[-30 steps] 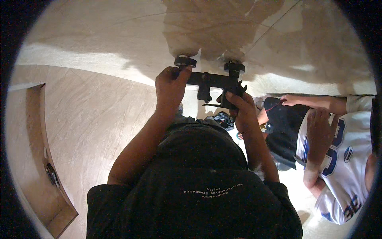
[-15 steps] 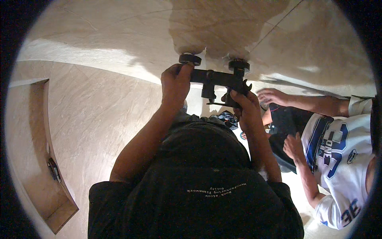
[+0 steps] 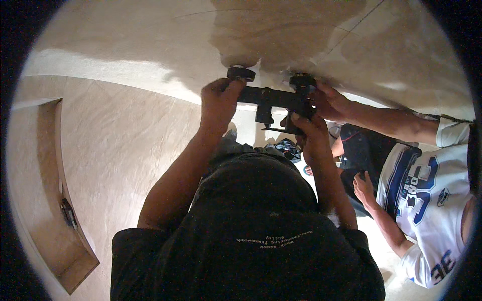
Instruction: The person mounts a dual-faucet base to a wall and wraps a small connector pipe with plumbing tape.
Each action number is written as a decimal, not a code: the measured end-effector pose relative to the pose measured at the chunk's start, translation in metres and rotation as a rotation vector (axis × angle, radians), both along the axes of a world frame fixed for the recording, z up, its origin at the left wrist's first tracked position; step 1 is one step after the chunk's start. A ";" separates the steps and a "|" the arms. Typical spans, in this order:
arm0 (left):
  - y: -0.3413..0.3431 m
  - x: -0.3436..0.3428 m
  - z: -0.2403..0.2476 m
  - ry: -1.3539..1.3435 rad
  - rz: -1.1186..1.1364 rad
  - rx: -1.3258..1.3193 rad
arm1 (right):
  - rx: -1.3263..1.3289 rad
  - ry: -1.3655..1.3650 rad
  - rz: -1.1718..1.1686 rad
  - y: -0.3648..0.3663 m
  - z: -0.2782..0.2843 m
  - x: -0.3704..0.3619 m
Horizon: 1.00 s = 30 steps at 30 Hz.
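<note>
A black wall-mounted mixer tap [image 3: 271, 96] spans two round black collars at the wall. My left hand [image 3: 218, 105] is closed round the tap's left end, its fingers just under the left collar [image 3: 241, 73]. Lower down on the other side, my right hand [image 3: 312, 131] grips the tap's right lower part, near a thin flat lever [image 3: 275, 130]. The right collar [image 3: 303, 80] sits above that end, and a co-worker's hand [image 3: 329, 100] reaches to it from the right. The tap's joints with the collars are partly hidden by fingers.
Beige stone-look tiles cover the wall [image 3: 150, 30]. A recessed niche [image 3: 50, 190] at the left holds a small dark object [image 3: 69, 213]. A co-worker in a white and blue jersey [image 3: 427, 190] stands close on the right. Dark items [image 3: 287, 148] lie below the tap.
The co-worker's upper hand has moved up and left to the right collar. The co-worker's other hand has shifted slightly. My hands stay on the tap, nearly still.
</note>
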<state>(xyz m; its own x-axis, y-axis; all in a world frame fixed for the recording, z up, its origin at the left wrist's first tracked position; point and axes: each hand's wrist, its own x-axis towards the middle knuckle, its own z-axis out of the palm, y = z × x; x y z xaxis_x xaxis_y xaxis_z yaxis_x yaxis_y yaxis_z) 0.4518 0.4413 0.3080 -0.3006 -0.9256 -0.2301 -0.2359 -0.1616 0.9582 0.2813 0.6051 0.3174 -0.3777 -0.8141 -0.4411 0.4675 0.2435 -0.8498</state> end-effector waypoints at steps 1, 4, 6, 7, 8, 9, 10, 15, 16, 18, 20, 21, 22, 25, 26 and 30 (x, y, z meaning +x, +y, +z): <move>0.002 -0.004 0.002 0.000 0.001 0.000 | 0.000 0.000 0.001 0.000 0.000 0.000; 0.009 -0.012 0.006 0.584 0.261 0.519 | -0.021 -0.001 -0.015 0.000 -0.001 0.000; 0.011 -0.010 0.006 0.347 0.168 0.376 | -0.043 0.008 -0.003 0.001 -0.003 0.000; 0.010 -0.008 0.008 0.349 0.168 0.376 | -0.044 0.010 -0.003 0.000 -0.006 0.000; 0.009 -0.006 0.010 0.086 0.016 0.186 | -0.040 0.030 -0.036 0.000 -0.010 0.001; 0.008 -0.004 0.011 -0.176 -0.135 -0.007 | -0.036 0.050 -0.069 0.000 -0.012 0.001; 0.006 -0.002 0.009 -0.178 -0.134 -0.005 | -0.034 0.047 -0.068 0.000 -0.012 0.002; 0.010 -0.007 0.009 0.714 0.091 0.680 | -0.054 0.043 -0.042 0.000 -0.008 0.002; 0.010 -0.007 0.011 0.712 0.089 0.682 | -0.054 0.042 -0.044 0.000 -0.008 0.002; 0.011 -0.007 0.015 0.445 0.093 0.531 | -0.054 0.079 -0.059 0.000 -0.008 0.003; 0.008 -0.003 0.008 0.186 -0.025 0.312 | -0.018 0.067 -0.046 0.002 -0.007 0.002; 0.006 -0.002 0.005 -0.073 -0.140 0.091 | 0.018 0.054 -0.034 0.003 -0.007 0.001; 0.005 -0.003 0.007 -0.072 -0.142 0.090 | 0.017 0.054 -0.036 0.003 -0.006 0.001; 0.005 -0.004 0.014 0.123 -0.023 0.331 | -0.020 0.018 -0.027 0.003 -0.005 0.001; 0.007 -0.003 0.017 0.366 -0.009 0.479 | -0.035 0.044 -0.030 0.003 -0.004 0.001; 0.005 0.002 0.010 0.231 0.001 0.403 | -0.037 0.094 -0.040 0.002 -0.007 0.003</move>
<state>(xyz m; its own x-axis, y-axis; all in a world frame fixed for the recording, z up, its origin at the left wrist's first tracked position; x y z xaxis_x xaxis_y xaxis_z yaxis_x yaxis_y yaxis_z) 0.4539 0.4458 0.3177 -0.3852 -0.7763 -0.4990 -0.0233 -0.5323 0.8462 0.2844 0.6070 0.3108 -0.4489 -0.8124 -0.3721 0.3939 0.1939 -0.8985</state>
